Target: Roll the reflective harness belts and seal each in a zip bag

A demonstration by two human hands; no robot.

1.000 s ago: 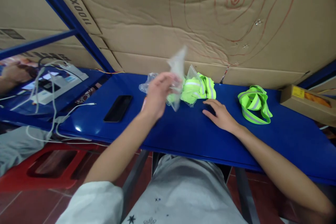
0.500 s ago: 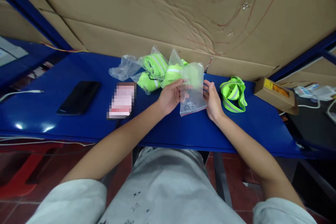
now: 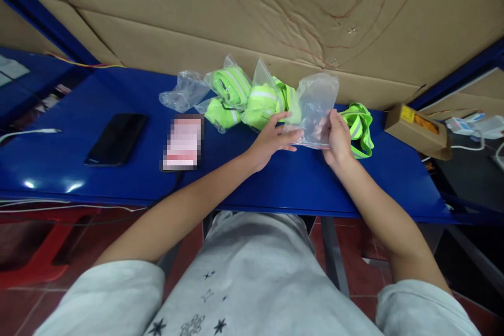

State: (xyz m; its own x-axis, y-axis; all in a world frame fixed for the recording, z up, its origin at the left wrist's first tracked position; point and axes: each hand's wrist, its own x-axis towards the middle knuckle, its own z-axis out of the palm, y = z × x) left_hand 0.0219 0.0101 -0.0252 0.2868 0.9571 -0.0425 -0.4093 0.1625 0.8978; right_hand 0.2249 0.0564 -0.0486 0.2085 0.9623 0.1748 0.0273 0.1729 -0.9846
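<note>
A clear plastic zip bag (image 3: 318, 95) with a red line along its near edge is held above the table. My right hand (image 3: 339, 139) is closed on its near right side, thumb on top. My left hand (image 3: 271, 143) lies at the near left corner, its fingers stretched out and apart, touching the plastic. No contents show inside the bag. Behind my left hand sit several clear bags with rolled neon-green reflective straps (image 3: 260, 101). Just past my right hand lies a loose coiled green strap (image 3: 364, 131) with grey stripes, partly hidden by that hand.
A crumpled clear bag (image 3: 185, 90) lies left of the packed straps. Two phones, one black (image 3: 117, 139) and one with a lit, blurred screen (image 3: 183, 142), rest on the blue table (image 3: 244, 189). At right stands an open cardboard box (image 3: 416, 130). Cardboard (image 3: 165, 31) walls the back.
The plastic bag has moved to the right and tipped away from me, with its red edge toward me. My right hand has closed on its side, and my left fingers have spread.
</note>
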